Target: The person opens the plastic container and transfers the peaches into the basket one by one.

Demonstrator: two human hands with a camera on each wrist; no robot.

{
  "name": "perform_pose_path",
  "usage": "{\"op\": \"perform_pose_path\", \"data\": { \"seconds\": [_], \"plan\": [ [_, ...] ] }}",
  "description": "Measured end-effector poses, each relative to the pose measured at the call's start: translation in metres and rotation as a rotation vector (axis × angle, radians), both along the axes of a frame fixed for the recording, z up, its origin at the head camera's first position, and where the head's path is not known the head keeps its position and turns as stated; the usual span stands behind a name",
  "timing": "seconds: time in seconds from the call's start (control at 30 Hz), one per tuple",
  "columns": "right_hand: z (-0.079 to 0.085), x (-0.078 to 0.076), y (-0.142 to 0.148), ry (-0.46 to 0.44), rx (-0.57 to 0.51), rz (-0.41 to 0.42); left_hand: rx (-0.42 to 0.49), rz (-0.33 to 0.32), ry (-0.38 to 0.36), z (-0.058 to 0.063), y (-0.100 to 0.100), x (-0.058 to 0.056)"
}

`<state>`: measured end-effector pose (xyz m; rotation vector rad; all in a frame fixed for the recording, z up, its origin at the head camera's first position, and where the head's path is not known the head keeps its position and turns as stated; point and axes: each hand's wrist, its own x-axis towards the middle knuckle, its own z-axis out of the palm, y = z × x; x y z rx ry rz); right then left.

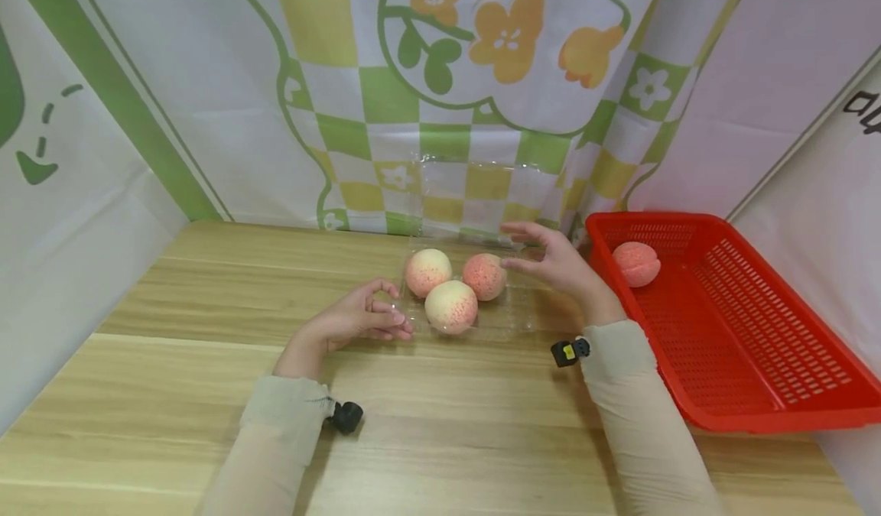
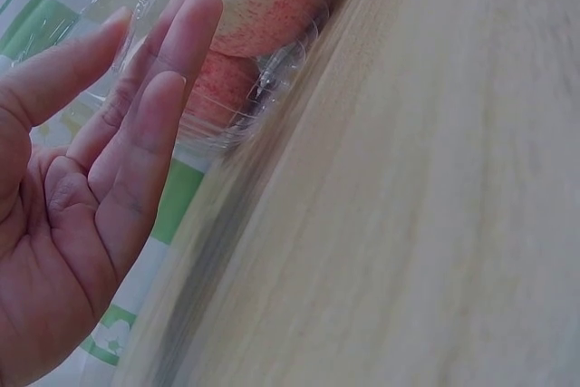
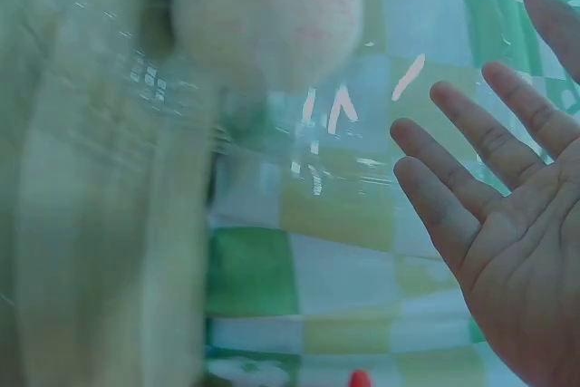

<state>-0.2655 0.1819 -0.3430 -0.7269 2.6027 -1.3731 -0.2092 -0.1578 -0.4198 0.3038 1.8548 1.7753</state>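
Note:
Three toy peaches sit close together in a clear plastic clamshell box [image 1: 512,306]: a pale one [image 1: 427,270] at back left, a pinker one [image 1: 485,276] at right and a cream-and-pink one [image 1: 450,307] in front. The box's transparent lid [image 1: 482,195] stands raised at the back. At the box's left edge is my left hand [image 1: 361,313]; the left wrist view shows its fingers [image 2: 149,147] fairly straight, thumb apart, nothing between them. My right hand [image 1: 554,260] hovers by the right side near the pinker peach, its fingers [image 3: 467,133] spread and holding nothing.
A red plastic basket [image 1: 729,332] stands at the right, with one pink peach [image 1: 636,264] in its back left corner. The wooden table [image 1: 440,424] meets a checked, flower-printed cloth [image 1: 385,149] hanging behind the box.

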Motion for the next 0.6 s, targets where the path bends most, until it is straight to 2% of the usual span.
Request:
{"op": "perform_pose_path", "data": {
  "seconds": [0.27,0.47,0.6],
  "plan": [
    [-0.027,0.005,-0.005,-0.082,-0.076,-0.018,0.012,-0.012,0.001,-0.001,-0.001,0.001],
    [-0.044,0.001,-0.006,-0.015,-0.066,0.002,0.014,-0.013,0.004,0.0,-0.001,0.001],
    [-0.049,0.0,-0.008,0.021,-0.031,0.02,0.014,-0.018,0.006,0.0,-0.001,0.001]
  ]
}}
